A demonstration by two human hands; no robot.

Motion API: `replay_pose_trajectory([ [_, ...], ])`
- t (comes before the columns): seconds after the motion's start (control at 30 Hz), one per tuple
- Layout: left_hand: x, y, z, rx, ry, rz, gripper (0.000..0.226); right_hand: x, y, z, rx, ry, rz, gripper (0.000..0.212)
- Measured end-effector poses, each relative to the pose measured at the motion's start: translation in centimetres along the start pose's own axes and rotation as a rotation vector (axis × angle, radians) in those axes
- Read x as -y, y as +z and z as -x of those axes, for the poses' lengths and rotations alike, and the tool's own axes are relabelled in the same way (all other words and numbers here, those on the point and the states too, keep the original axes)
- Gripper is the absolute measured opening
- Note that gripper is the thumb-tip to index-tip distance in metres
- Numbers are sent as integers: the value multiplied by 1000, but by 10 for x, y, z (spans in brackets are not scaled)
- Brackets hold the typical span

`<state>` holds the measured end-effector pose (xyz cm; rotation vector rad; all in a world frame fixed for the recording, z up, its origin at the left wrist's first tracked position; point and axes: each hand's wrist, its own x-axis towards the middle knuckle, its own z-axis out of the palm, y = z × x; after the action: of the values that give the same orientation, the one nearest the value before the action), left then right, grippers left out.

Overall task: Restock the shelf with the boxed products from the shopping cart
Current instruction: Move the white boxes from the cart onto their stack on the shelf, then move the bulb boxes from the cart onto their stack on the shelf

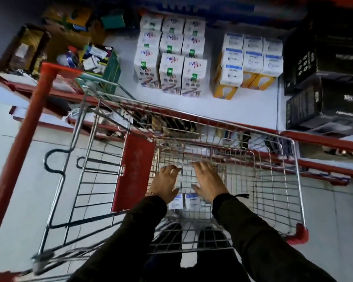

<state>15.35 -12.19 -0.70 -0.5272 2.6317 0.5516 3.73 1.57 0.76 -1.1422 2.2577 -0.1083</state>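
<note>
We reach our spread, empty left hand (166,183) and right hand (209,183) into the cart (277,198) over two white boxes (184,201).

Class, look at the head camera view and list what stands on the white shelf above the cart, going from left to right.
Green box of mixed small items → block of white boxes with green labels → stack of white boxes with blue bands on yellow cartons → black boxes.

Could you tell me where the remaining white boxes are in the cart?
The two white boxes sit side by side on the cart floor, between the left hand and right hand.
</note>
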Motion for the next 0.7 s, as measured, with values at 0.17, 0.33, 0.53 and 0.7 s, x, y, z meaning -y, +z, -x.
replay_pose_trajectory([
  [0.17,-2,61,-3,331,-37,-78,94,-10,53,5,260,1,81,83],
  [0.33,-6,93,-11,407,-102,-132,87,-17,83,0,302,-36,159,70],
  [0.53,-7,104,-13,348,-172,-102,59,-21,93,-5,273,-93,179,55],
  [0.7,-16,69,-10,264,-130,-67,64,-32,58,6,163,-67,68,63],
])
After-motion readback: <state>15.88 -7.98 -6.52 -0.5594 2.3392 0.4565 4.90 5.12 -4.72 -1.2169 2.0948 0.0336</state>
